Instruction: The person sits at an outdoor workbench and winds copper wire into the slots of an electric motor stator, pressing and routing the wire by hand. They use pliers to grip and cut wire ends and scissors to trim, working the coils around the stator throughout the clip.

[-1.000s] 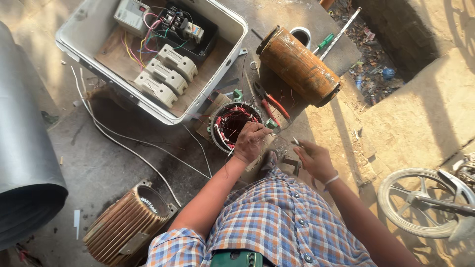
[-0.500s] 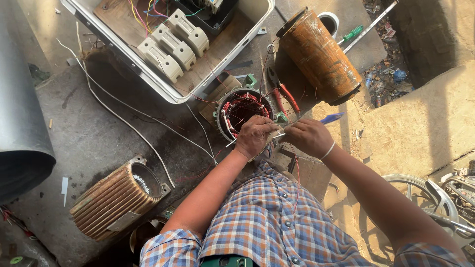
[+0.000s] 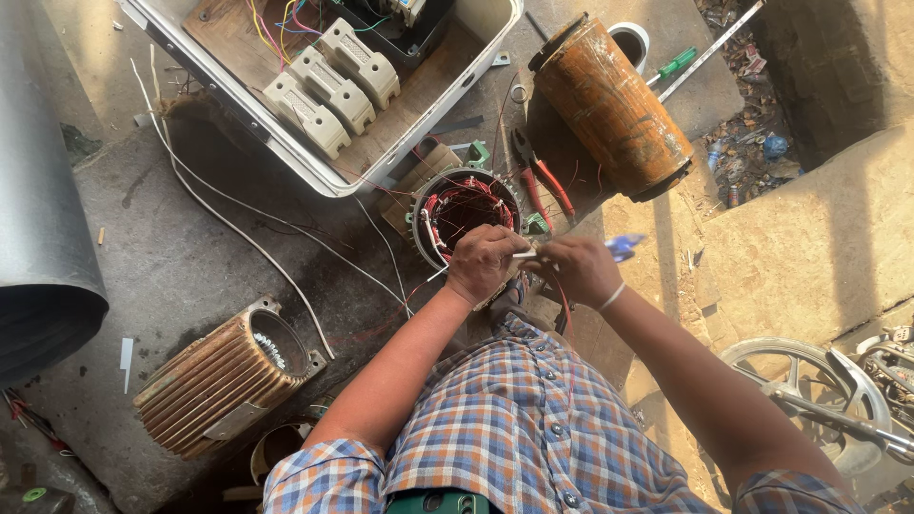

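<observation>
Both hands are meeting over the motor winding on the concrete floor.

The left hand (image 3: 484,262), forearm reaching forward, is curling its grip shut around a thin white wire (image 3: 523,254) just below the round winding (image 3: 464,211); the right hand (image 3: 578,268), wrist bent inward, is pinching the wire's other end, with a blue-handled tool (image 3: 624,247) jutting from its closed grip.

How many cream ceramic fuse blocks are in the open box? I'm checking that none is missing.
3, in a diagonal row on the wooden board inside the open white box: lower left, middle, upper right. Others may lie beyond the frame's top edge.
</observation>
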